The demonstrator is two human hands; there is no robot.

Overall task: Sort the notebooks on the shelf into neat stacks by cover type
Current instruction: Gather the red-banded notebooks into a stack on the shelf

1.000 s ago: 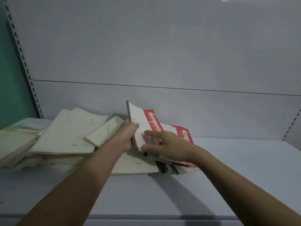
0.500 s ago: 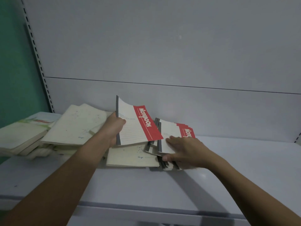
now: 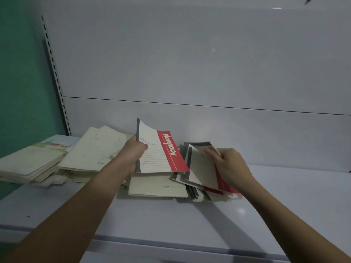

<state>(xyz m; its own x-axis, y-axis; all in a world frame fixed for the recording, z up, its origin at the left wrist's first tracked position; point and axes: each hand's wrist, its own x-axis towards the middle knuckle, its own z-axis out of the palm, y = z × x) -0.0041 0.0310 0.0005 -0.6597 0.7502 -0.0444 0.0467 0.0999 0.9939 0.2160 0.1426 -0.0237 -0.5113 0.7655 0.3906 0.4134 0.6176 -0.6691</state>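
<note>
My left hand (image 3: 133, 154) grips a red-and-white notebook (image 3: 161, 151) by its grey spine and holds it raised above the shelf. Just right of it, my right hand (image 3: 230, 167) pinches the upper edge of another red-and-white notebook (image 3: 202, 172) and tilts it up from a loose pile of the same kind (image 3: 210, 192). A cream-covered notebook (image 3: 157, 186) lies flat under the raised one. More cream notebooks (image 3: 95, 150) are piled to the left.
At the far left lies a stack with a pale green-printed cover (image 3: 32, 160). The white shelf board (image 3: 190, 221) runs to a front lip near me and stretches bare to the right. A slotted upright (image 3: 57, 80) and green wall stand at the left.
My right hand went from pressing flat on the red pile to lifting its top notebook by the edge. My left hand keeps its notebook raised in about the same place.
</note>
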